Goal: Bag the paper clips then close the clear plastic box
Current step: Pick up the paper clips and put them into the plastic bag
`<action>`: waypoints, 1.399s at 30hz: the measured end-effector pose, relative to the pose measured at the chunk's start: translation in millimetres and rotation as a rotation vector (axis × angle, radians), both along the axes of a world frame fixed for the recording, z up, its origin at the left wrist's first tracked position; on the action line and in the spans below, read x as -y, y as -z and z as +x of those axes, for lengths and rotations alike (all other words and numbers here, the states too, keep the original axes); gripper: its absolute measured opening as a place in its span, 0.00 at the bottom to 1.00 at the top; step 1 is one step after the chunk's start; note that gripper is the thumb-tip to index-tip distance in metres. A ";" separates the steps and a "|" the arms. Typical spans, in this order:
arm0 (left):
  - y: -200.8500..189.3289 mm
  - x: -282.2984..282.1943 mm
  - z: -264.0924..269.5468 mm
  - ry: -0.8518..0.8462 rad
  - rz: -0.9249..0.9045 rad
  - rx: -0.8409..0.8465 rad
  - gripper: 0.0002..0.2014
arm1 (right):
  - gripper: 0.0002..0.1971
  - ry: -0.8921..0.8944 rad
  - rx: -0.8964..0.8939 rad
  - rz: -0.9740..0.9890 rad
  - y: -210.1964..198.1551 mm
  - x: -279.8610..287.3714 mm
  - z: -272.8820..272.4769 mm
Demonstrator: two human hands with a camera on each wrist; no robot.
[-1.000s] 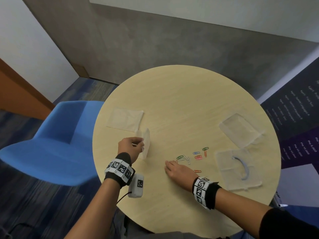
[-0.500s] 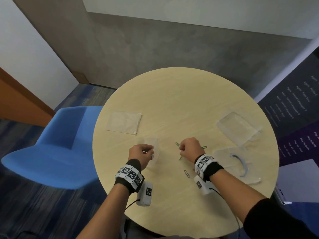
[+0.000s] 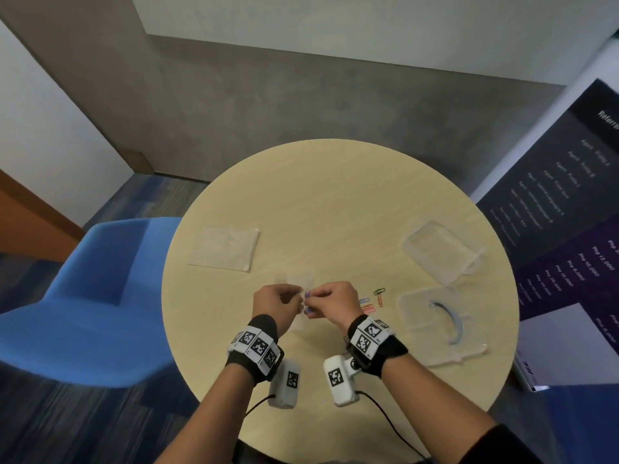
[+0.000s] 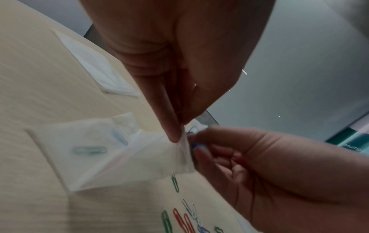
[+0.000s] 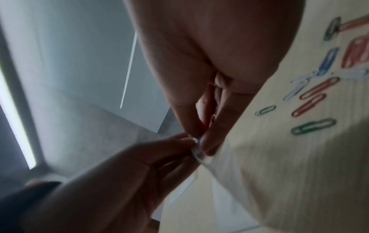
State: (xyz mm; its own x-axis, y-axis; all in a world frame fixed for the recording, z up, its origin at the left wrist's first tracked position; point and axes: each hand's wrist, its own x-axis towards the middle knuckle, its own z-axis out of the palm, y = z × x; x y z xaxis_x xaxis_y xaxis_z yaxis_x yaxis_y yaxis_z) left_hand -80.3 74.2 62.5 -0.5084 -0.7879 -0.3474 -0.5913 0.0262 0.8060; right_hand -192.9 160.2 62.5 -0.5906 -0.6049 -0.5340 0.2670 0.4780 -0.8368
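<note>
My left hand (image 3: 290,300) pinches the mouth of a small clear plastic bag (image 4: 95,151), which lies tilted on the table with two paper clips (image 4: 89,150) inside. My right hand (image 3: 316,298) is at the bag's mouth, touching the left hand, and pinches a blue paper clip (image 4: 194,145). Several loose coloured paper clips (image 3: 371,303) lie on the table just right of my right hand, also seen as loose clips (image 5: 311,94). The clear plastic box (image 3: 415,316) stands open at the right, with a curved white piece inside. Its lid (image 3: 435,252) lies behind it.
A second flat clear bag (image 3: 224,249) lies at the far left of the round wooden table (image 3: 335,202). A blue chair (image 3: 93,296) stands left of the table, a dark printed banner (image 3: 562,209) to the right.
My right hand left the loose clips on the table and came left to the bag's mouth with a clip. My left hand brought the bag right to meet it.
</note>
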 end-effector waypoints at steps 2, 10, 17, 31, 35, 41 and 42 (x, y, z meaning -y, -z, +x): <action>2.0 1.2 1.0 0.005 0.025 -0.009 0.09 | 0.04 -0.055 -0.051 0.044 1.2 0.4 -1.1; 3.5 0.3 -4.5 0.024 0.055 -0.030 0.08 | 0.13 -0.175 -0.061 0.117 2.8 8.5 -11.3; 5.0 2.0 -8.5 0.026 0.076 0.005 0.09 | 0.12 -0.391 -0.518 0.185 -6.8 4.3 -17.3; 9.9 24.9 0.9 -0.092 0.115 -0.046 0.08 | 0.36 -0.426 -0.604 0.768 35.4 -57.7 -59.4; 10.3 28.0 6.9 -0.082 0.101 -0.030 0.08 | 0.37 -0.481 -0.682 0.754 49.2 -40.2 -31.7; 8.7 31.0 14.3 -0.109 0.120 -0.036 0.08 | 0.36 -0.692 -0.915 0.798 59.2 -20.6 -20.9; 9.4 31.6 15.4 -0.116 0.122 -0.036 0.09 | 0.37 -0.752 -0.988 0.821 61.1 -23.7 -22.3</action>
State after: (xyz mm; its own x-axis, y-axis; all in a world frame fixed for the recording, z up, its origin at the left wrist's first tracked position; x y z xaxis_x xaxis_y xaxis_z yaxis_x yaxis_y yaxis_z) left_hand -64.8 42.7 53.1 -0.4303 -0.7953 -0.4270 -0.5551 -0.1399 0.8199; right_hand -215.2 183.9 1.4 -0.6021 -0.6610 -0.4478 -0.7509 0.6594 0.0365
